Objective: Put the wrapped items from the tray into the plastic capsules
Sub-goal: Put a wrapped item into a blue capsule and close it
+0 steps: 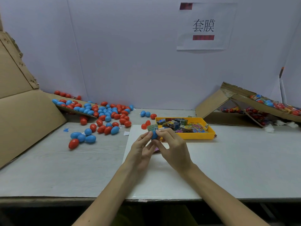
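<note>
Just near-left of the yellow tray [195, 137], left hand [141, 147] and right hand [172, 149] both pinch a blue capsule [154, 135] with curled fingers; a wrapped item [152, 128] juts from its far-pointing end.

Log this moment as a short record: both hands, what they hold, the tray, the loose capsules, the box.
left hand: grips blue capsule from the left
right hand: pinches the same capsule near its top
wrapped item: printed, pokes up above the capsule
tray: yellow, just behind the hands, holds more wrapped items
loose capsules: red and blue, scattered left of the hands
box: cardboard, tipped, far right
</note>
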`<state>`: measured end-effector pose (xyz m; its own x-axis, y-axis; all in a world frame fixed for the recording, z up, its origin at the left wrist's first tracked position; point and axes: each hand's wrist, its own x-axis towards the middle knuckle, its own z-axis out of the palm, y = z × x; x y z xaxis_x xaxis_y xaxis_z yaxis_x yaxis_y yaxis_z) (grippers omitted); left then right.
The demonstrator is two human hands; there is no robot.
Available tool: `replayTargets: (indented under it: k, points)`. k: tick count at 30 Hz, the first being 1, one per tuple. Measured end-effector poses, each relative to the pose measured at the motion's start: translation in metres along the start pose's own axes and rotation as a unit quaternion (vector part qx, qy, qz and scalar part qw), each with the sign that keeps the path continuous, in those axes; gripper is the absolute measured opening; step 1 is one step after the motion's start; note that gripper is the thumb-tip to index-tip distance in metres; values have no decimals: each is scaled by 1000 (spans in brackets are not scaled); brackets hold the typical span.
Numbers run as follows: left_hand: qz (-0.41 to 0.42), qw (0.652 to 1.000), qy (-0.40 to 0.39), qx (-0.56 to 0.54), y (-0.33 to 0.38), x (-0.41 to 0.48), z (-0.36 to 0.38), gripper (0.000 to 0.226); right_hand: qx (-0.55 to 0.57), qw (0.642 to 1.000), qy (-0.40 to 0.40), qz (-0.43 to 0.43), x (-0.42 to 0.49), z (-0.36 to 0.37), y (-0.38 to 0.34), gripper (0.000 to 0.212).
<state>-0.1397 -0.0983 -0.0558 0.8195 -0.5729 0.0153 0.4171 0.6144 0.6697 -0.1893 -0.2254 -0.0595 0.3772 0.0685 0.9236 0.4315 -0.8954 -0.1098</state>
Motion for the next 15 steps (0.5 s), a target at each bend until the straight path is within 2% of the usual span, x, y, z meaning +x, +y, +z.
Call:
replayTargets:
  k: [4,10,15]
  points:
    - [-1,1000,2,6,0,1,0,41,4,1000,-8,11,0,0,0,24]
    - [7,1000,6,20,-1,2,-1,39,1,1000,-15,21,-1,-1,0,35]
    - [7,1000,3,11,-1,2,-1,35,0,1000,-10,8,0,0,-1,26]
